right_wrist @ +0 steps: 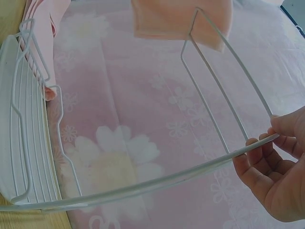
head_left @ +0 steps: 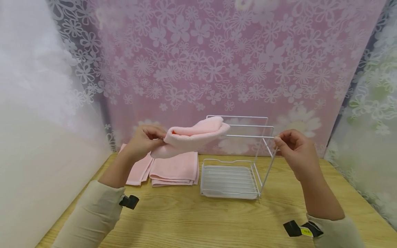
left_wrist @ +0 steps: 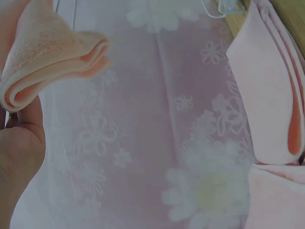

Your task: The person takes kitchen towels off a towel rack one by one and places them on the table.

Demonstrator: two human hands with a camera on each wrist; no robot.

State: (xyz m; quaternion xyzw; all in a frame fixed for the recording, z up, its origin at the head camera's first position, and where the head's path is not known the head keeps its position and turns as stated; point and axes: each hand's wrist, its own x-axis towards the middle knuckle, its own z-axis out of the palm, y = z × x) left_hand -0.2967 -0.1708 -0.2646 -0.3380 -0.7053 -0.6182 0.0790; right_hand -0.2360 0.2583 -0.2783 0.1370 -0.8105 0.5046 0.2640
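A folded pink towel (head_left: 195, 139) is pinched at its left end by my left hand (head_left: 141, 143). Its far end overlaps the upper bars of a white wire rack (head_left: 249, 136). In the left wrist view the rolled folds of this towel (left_wrist: 40, 55) show above the thumb. My right hand (head_left: 299, 156) grips the rack's top right corner, thumb and fingers around the wire frame. From the right wrist view, the fingers (right_wrist: 259, 174) curl at the frame where three bars meet it, and the towel (right_wrist: 178, 19) hangs at the bars' far end.
Folded pink towels (head_left: 173, 168) lie on the wooden table (head_left: 186, 220) left of the rack. The rack's base holds a wire grid over a white tray (head_left: 227, 195). A flowered pink curtain (head_left: 198, 69) hangs behind, with pale sheets at both sides.
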